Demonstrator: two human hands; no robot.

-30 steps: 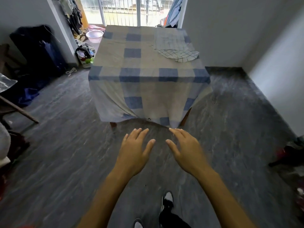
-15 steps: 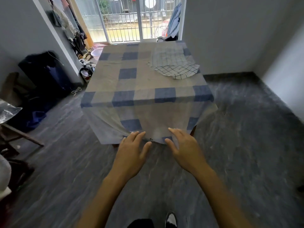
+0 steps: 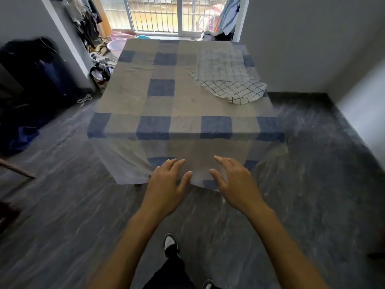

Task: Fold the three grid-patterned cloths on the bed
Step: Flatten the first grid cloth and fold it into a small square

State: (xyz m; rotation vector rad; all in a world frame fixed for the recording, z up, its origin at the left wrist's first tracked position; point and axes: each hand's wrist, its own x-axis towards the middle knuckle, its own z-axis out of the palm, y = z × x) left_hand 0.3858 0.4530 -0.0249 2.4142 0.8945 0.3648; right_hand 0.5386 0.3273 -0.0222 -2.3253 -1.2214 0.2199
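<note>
Starting at the left, I am seeing a dark heap of bags and clothing [image 3: 35, 76] sitting well apart from the work. Next, the left hand [image 3: 166, 182] is hovering palm down with fingers straight and spread, holding nothing, in front of the hanging near edge of the blue-and-beige checked bed sheet [image 3: 162, 105]; I cannot tell whether it is touching that drape. Just beside it, the right hand [image 3: 235, 180] is hovering the same way, open and empty. The pile of grid-patterned cloths [image 3: 231, 80] is lying on the far right part of that sheet, near its right edge. A pale grey-lined cloth is on top and a white one with black lines is poking out beneath, while a third is not separable from here. I am judging this as the approach, with no folding begun. To do it well, I am thinking the hands should be reaching toward the right side, pinching only the top cloth by two corners, and drawing it onto the bare middle of the sheet to spread flat before folding.
</note>
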